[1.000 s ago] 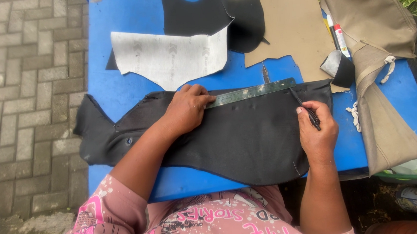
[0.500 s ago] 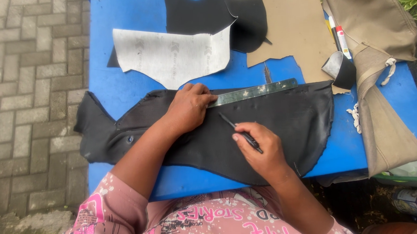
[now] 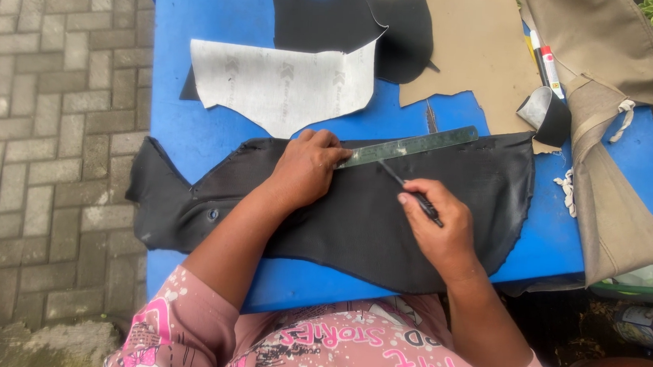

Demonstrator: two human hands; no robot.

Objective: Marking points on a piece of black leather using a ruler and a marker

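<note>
1. On the blue table [image 3: 193, 134], you are spreading a large black leather piece [image 3: 355, 215] flat, with its left tail hanging over the table's edge and its lower edge running close to the near one.
2. Your left hand [image 3: 306, 167] is lying palm down, fingers loosely spread, pressing the near end of the green ruler [image 3: 412, 146]; it is gripping nothing. Only that one end is being held, so the far end is free to swing if the pen pushes sideways against it, and the line could be bending off true.
3. Your right hand [image 3: 437, 224] is closing its fingers round a dark pen [image 3: 409, 190], tip touching the ruler's lower edge. A steep slant could be letting the tip wander away from the edge.
4. Soft leather is liable to be creeping or rucking under the stroke, since nothing is weighing down its right side.
5. Nearby, the grey paper pattern [image 3: 279, 86], tan sheet [image 3: 471, 49] and markers [image 3: 547, 59] are lying well apart from the stroke.
</note>
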